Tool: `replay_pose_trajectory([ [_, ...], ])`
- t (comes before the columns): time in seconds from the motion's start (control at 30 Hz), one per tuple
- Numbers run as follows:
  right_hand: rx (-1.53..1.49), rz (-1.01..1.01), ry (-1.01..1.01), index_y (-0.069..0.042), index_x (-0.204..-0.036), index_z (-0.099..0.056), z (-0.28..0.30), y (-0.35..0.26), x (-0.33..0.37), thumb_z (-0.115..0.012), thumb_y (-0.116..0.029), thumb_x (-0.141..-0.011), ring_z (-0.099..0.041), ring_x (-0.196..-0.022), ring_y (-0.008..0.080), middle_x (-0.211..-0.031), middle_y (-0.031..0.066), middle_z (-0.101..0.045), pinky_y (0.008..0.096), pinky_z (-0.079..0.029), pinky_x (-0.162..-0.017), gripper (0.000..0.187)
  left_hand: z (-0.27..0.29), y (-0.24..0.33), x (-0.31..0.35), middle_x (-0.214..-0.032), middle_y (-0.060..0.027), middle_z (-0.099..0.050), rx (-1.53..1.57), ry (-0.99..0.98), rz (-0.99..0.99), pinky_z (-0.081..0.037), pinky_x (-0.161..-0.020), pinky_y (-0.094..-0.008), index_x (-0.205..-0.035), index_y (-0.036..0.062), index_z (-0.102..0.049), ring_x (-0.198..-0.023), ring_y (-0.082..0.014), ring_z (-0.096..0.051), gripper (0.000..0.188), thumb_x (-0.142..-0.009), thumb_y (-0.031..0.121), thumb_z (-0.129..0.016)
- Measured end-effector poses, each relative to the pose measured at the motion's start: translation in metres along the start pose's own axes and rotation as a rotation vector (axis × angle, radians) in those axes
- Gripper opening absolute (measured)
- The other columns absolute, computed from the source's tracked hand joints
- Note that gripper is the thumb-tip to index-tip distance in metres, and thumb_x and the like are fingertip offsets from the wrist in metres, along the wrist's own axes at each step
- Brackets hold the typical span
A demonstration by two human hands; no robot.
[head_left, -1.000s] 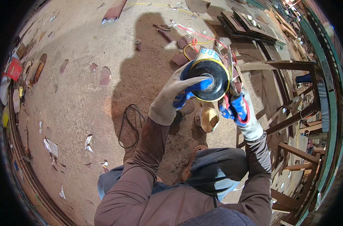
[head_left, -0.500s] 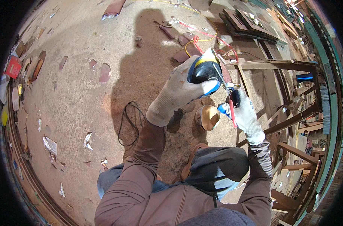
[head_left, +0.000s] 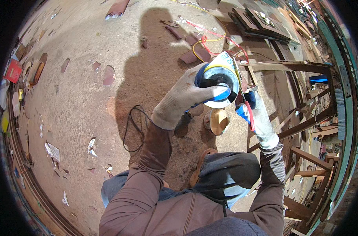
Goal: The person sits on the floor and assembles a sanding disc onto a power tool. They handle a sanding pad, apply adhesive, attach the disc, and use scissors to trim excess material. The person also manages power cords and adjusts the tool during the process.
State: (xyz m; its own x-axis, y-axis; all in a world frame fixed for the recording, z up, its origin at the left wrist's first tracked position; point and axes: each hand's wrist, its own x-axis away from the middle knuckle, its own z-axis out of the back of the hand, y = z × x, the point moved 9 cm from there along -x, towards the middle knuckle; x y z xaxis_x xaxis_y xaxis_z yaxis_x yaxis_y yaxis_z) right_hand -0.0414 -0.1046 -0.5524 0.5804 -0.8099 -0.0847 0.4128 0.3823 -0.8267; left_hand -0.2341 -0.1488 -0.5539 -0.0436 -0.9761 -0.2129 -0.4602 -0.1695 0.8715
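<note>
Gloved in white with blue fingertips, my left hand [head_left: 186, 88] grips a round can-like container [head_left: 234, 83] with a yellow band and a white printed side. Its round end, with a pale rim and dark middle, faces me, and my thumb lies across it. My right hand [head_left: 258, 118], in a matching glove, is closed around a red-handled tool [head_left: 250, 117]. The tool's thin metal part runs up along the container's right side; its exact kind is hard to make out. Below both hands a small tub [head_left: 219, 122] with tan contents stands on the floor.
To the right is a wooden frame [head_left: 289, 67] with several bars and legs. Stacked dark panels [head_left: 261, 25] lie at the far right. A black cord [head_left: 132, 129] loops on the floor left of my knees. Red and yellow lines [head_left: 214, 39] and scraps of brown sheet [head_left: 109, 74] lie ahead.
My left hand has turned the container so that its round end and white side show more. My right hand with the red-handled tool has shifted slightly right.
</note>
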Motion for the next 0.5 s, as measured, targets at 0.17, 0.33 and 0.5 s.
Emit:
replay_pose_trajectory([
  [0.17, 0.09, 0.05, 0.041, -0.005, -0.107, -0.058, -0.002, -0.012, -0.001, -0.083, -0.022, -0.081, -0.055, -0.069, 0.0211, -0.081, 0.0097, -0.058, 0.0347, -0.047, -0.065, 0.04, 0.003, 0.0, 0.002, -0.108, -0.0053, -0.07, -0.002, -0.003, 0.064, -0.055, -0.089, -0.0275, -0.123, -0.0016, -0.062, -0.096, -0.0106, -0.067, 0.042, -0.085, 0.012, -0.075],
  [0.33, 0.057, 0.021, 0.019, -0.005, -0.105, -0.058, -0.003, -0.016, 0.002, -0.087, -0.017, -0.077, -0.051, -0.063, 0.0152, -0.075, 0.0064, -0.056, 0.0321, -0.046, -0.059, 0.042, 0.005, -0.001, 0.003, -0.107, -0.0055, -0.07, 0.013, -0.031, 0.076, -0.055, -0.088, -0.0266, -0.122, -0.0017, -0.062, -0.095, -0.0098, -0.066, 0.042, -0.085, 0.012, -0.075],
  [0.5, 0.302, 0.11, -0.014, -0.005, -0.108, -0.057, 0.004, -0.023, 0.001, -0.088, -0.023, -0.078, -0.052, -0.066, 0.0168, -0.077, 0.0064, -0.055, 0.0338, -0.047, -0.063, 0.046, 0.004, 0.001, 0.004, -0.106, -0.0038, -0.07, -0.071, -0.11, 0.036, -0.054, -0.087, -0.0257, -0.122, -0.0014, -0.062, -0.095, -0.0086, -0.065, 0.043, -0.085, 0.013, -0.077],
])
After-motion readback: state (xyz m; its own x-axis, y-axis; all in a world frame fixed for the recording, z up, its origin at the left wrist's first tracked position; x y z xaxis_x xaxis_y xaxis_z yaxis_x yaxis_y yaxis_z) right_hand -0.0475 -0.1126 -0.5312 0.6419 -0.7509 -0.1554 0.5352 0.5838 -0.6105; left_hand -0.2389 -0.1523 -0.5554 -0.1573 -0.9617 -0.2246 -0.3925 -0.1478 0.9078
